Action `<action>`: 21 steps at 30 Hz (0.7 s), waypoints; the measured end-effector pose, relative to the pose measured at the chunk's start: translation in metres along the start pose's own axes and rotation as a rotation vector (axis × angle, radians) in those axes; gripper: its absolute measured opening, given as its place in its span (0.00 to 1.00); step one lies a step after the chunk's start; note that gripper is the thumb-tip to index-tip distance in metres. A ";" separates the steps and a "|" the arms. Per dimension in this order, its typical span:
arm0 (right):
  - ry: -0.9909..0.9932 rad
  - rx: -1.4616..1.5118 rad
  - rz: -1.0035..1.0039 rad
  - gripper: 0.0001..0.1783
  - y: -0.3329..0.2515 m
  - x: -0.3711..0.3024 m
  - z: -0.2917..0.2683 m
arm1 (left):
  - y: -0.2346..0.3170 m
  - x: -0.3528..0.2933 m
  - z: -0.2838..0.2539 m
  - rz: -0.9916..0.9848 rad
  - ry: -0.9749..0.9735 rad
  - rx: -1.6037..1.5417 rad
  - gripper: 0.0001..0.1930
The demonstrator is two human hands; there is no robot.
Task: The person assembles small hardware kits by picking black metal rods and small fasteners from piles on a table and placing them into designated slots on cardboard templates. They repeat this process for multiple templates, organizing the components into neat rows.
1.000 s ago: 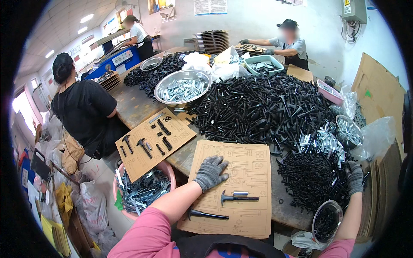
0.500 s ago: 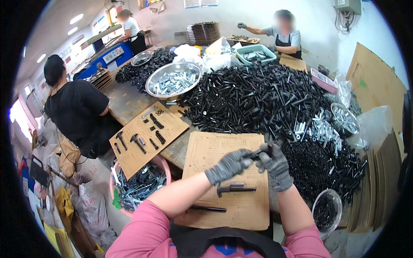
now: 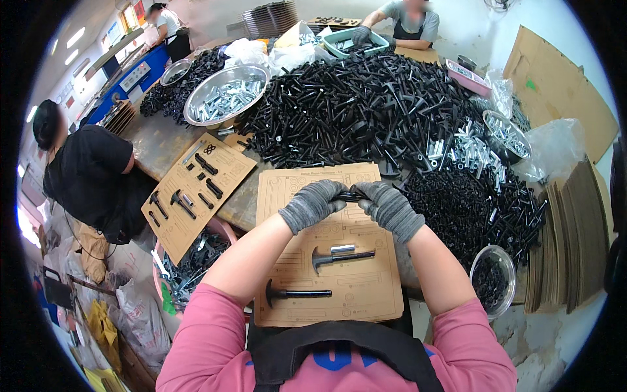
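Observation:
My left hand (image 3: 311,206) and my right hand (image 3: 392,209), both in grey knit gloves, meet over the upper part of a printed cardboard sheet (image 3: 366,300). Their fingertips are closed around small black metal parts (image 3: 350,195); fingers partly cover these, so the exact kind is unclear. Below my hands on the sheet lies a black T-headed rod (image 3: 346,257), with a short silver tube (image 3: 342,248) just above it. A second T-headed rod (image 3: 302,294) rests nearer to me, its head toward the left.
A heap of black metal parts (image 3: 353,111) covers the table beyond the sheet. Silver tubes (image 3: 464,151) and small black bolts (image 3: 467,215) lie right. A metal bowl (image 3: 192,108), another filled card (image 3: 215,171), a clear tub (image 3: 509,268) and stacked cardboard (image 3: 575,242) surround me. Coworkers stand left and behind.
My hands have come level with each other, fingertips together on the black parts. The view has shifted, and the nearer T-headed rod now shows fully. The far coworker's raised hand has dropped to the green tray.

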State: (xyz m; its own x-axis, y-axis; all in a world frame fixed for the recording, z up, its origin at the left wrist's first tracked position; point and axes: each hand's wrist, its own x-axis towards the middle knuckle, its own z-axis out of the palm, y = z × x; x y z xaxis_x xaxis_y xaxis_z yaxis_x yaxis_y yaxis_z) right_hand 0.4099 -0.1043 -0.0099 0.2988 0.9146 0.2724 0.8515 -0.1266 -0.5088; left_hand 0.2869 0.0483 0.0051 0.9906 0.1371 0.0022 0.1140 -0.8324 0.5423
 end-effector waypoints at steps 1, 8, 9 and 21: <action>-0.013 0.051 0.036 0.19 0.003 -0.002 0.001 | -0.006 0.005 0.008 -0.023 -0.001 0.005 0.15; -0.048 0.239 0.417 0.19 0.065 -0.024 0.020 | -0.029 0.020 0.047 -0.142 0.005 -0.169 0.13; -0.052 0.208 0.415 0.19 0.067 -0.025 0.022 | -0.032 0.019 0.049 -0.122 0.025 -0.148 0.13; 0.237 -0.007 0.314 0.16 0.057 -0.031 0.036 | -0.030 0.024 0.043 -0.138 -0.064 0.077 0.10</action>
State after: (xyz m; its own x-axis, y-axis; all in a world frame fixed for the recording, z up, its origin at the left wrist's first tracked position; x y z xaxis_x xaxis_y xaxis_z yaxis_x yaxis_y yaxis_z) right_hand 0.4338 -0.1259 -0.0773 0.6360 0.7169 0.2856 0.7053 -0.3899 -0.5920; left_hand 0.3104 0.0530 -0.0474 0.9677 0.2204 -0.1225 0.2522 -0.8469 0.4681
